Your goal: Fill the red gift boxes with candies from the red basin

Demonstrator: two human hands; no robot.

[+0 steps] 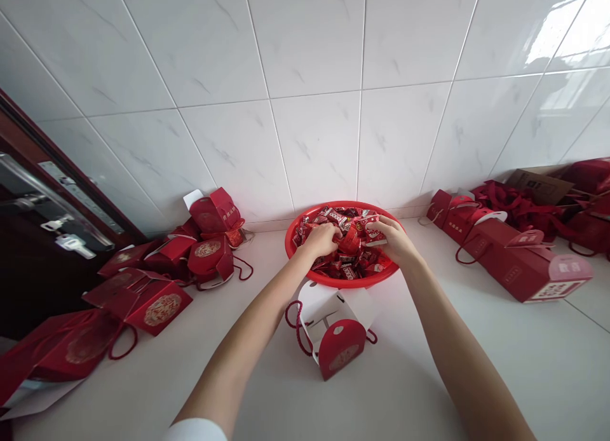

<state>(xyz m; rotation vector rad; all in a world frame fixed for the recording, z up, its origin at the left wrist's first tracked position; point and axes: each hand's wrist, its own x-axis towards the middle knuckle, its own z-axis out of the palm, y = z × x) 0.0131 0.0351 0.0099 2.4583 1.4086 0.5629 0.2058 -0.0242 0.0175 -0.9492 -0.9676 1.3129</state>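
Broadly, we have a wall of glossy white marble-patterned tiles [319, 60] across the upper half of the frame, above a smooth white surface [395, 384] that spreads over the lower half. At the left edge we see a dark brown door [23, 269] with a long metal handle.

On the left of the frame, we find a cluster of dark red cardboard gift boxes [138, 295], some with pale gold emblems and cord handles. On the right, we see a row of red house-shaped cardboard boxes [515, 263] reaching towards the right edge.

At the centre, close to the wall, stands a round, bright red plastic basin [350, 282], filled with small shiny red wrapped sweets [347, 272]. Just below it in the frame, we see an open red cardboard box with a white interior and dark red cord handles [340, 349], its flaps spread.

Both hands are over the basin. Our left hand [323, 239], at its left side, has its fingers curled down among the sweets; we cannot tell whether it grips one. Our right hand [395, 239], at its right side, grasps a small red-and-white printed packet [373, 231] between thumb and fingers.
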